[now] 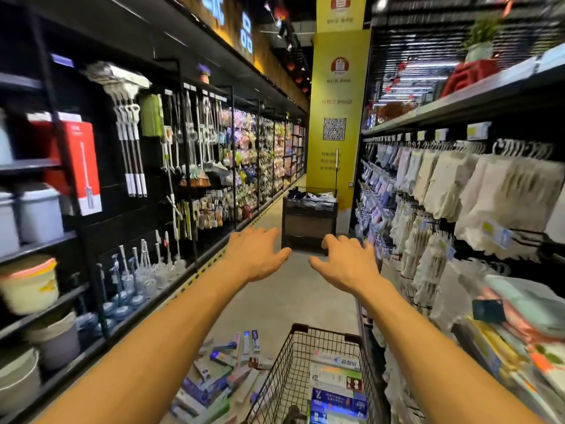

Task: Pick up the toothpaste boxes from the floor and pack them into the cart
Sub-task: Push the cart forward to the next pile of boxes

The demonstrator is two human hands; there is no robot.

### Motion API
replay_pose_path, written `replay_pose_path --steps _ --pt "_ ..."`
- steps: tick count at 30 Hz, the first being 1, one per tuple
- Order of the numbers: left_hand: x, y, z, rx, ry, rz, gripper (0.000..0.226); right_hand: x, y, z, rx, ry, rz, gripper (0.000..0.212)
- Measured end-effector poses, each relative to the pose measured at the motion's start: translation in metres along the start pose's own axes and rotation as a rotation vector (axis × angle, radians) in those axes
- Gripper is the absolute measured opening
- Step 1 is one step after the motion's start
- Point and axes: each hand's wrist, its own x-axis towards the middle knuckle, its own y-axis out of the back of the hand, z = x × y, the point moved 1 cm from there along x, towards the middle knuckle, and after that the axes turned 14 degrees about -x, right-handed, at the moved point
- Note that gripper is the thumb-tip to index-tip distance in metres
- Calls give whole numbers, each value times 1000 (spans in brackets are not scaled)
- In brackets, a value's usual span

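- Reaching forward at chest height, the left hand is empty, palm down, its fingers spread and only loosely bent.
- The right hand is held out beside it, a small gap between the two thumbs; it also holds nothing, its fingers slightly curled downward.
- Both bare forearms stretch out over the aisle, above the cart and the floor.
- The cart, a dark wire basket, stands at bottom centre under the right arm, with several boxes stacked flat inside it.
- More boxes lie in a loose pile on the floor, just left of the cart, some overlapping.
- On the left, dark shelves carry mops, brushes and bins.
- On the right, racks hang with pale packaged cloth goods.
- Ahead, a dark bin stands in the aisle before a yellow pillar.
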Motion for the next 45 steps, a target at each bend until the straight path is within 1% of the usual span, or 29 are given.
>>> replay_pose_path --steps 7,10,14,16,19,23,28,33,39,43,45 --pt "-20 2 -55 -11 107 -46 69 12 -13 -62 26 103 -31 59" --pt "-38 9 -103 -17 150 -33 67 20 -22 -102 20 179 -39 58" --pt "-63 22 -176 11 200 -10 64 35 -24 -172 31 274 -35 57" --pt "-70 30 -210 29 215 13 59 44 -25 -210 53 307 -37 55" --pt "-73 36 -258 28 227 12 61 59 -29 -261 63 339 -36 56" --pt "-63 36 -321 25 211 -23 60 82 -42 -314 72 303 -31 53" --pt "-38 19 -384 11 135 -60 64 107 -73 -361 71 213 -69 51" --pt "10 -7 -435 -50 108 -123 65 145 -110 -385 19 151 -102 52" --pt "74 -43 -485 -52 59 -118 62 216 -154 -407 39 130 -141 51" --pt "119 -86 -519 -91 67 -147 61 259 -204 -425 74 111 -151 48" --pt "134 -115 -534 -118 66 -177 62 270 -237 -434 61 99 -203 47"
